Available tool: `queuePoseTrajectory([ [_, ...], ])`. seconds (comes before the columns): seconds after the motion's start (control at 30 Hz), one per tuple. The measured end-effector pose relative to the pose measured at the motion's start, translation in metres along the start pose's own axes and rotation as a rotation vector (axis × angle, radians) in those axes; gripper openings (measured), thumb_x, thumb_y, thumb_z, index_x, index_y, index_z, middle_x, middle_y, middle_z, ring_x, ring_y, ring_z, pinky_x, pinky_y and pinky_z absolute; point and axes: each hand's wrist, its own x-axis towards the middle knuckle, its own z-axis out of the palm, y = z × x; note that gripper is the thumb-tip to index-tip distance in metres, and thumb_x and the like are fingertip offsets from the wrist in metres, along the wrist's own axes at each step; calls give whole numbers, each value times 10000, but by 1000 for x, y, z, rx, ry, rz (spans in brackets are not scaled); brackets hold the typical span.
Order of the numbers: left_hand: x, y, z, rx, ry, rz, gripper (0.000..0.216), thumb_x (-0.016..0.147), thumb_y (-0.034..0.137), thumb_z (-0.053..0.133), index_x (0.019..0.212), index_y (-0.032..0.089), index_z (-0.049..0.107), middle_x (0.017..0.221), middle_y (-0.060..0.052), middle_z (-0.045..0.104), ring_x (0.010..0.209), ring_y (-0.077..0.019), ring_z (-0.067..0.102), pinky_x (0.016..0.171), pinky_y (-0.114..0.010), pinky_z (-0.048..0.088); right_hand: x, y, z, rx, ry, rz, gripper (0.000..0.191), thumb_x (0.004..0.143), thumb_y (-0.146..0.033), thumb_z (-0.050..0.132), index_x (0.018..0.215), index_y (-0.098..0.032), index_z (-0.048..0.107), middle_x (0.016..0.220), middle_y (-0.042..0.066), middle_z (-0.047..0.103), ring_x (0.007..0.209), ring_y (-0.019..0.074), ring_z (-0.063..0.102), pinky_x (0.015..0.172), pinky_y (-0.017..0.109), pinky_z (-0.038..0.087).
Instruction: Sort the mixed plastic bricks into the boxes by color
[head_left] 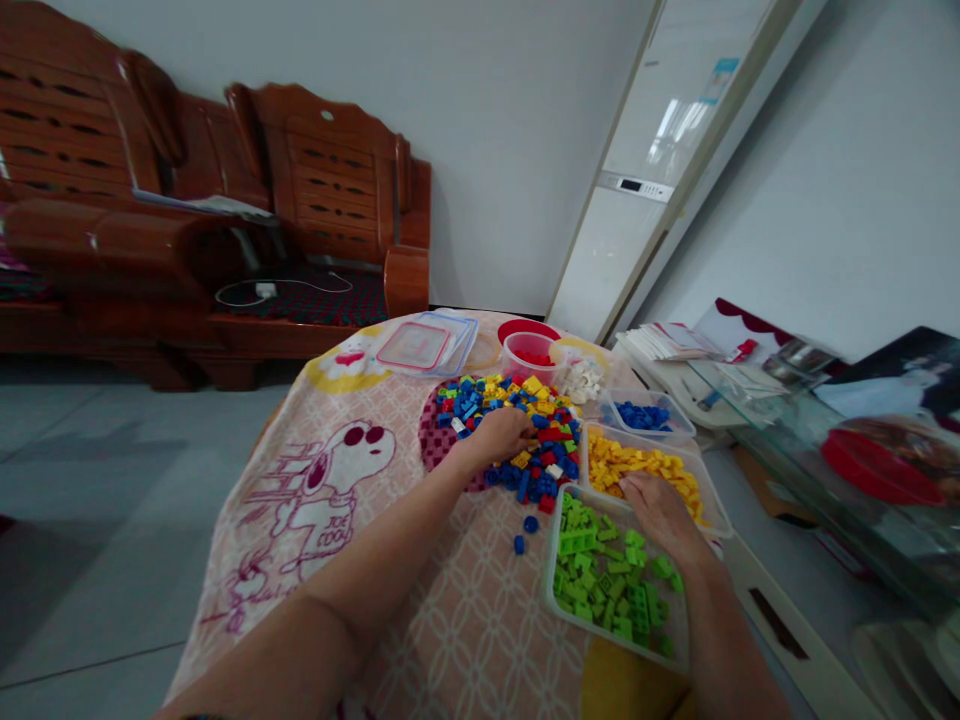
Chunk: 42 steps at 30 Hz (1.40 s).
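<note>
My left hand reaches into a mixed pile of toy building bricks in blue, yellow, red, green and white. Its fingers are bent down among the bricks, and the tips are partly hidden, so what they pinch cannot be made out. Over the near edge of a clear container of yellow bricks is my right hand, its fingers stretched out above the yellow bricks. Just below that hand stands a clear container of green bricks. Two blue bricks lie loose on the cloth in front of the pile.
Behind the yellow container sits a container of blue bricks. Farther back are a round tub with red bricks, white bricks and stacked lids. A patterned cloth covers the table. A glass shelf stands at the right.
</note>
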Motion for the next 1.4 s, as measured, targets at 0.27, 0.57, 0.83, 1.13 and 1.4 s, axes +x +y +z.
queuePoseTrajectory([
  [0.27, -3, 7, -17, -349, 59, -11, 171, 727, 126, 559, 785, 131, 720, 626, -4, 675, 580, -106, 588, 578, -177, 393, 0, -4, -2, 24, 10, 33, 362, 930, -327, 291, 696, -198, 535, 750, 65, 631, 713, 182, 571, 688, 285, 361],
  [0.57, -2, 49, 0, -472, 117, 99, 167, 770, 177, 575, 833, 144, 726, 723, -10, 698, 641, -111, 591, 615, -185, 412, 1, -5, -4, 40, -6, 27, 374, 922, -324, 286, 707, -198, 566, 767, 66, 650, 742, 184, 591, 714, 285, 379],
  [0.83, -3, 71, 14, -610, 88, 87, 320, 767, 134, 545, 1037, 155, 714, 889, -32, 732, 779, -138, 647, 716, -206, 480, 1, -4, -3, 53, -10, 61, 378, 914, -321, 305, 726, -183, 603, 783, 78, 663, 757, 197, 602, 727, 295, 401],
  [1.13, 1, 31, -14, -530, 196, 18, 265, 777, 175, 567, 991, 142, 722, 871, -28, 733, 746, -123, 645, 694, -194, 472, 1, -1, -2, 21, -34, 37, 381, 928, -320, 296, 723, -179, 585, 767, 75, 649, 740, 185, 591, 712, 288, 389],
  [1.4, -8, 1, -34, -34, 12, -173, 181, 719, 165, 581, 777, 162, 753, 765, -63, 713, 786, -189, 652, 726, -256, 494, 0, 0, 0, 20, -5, 35, 374, 928, -313, 304, 753, -181, 607, 791, 76, 665, 758, 185, 599, 734, 281, 398],
])
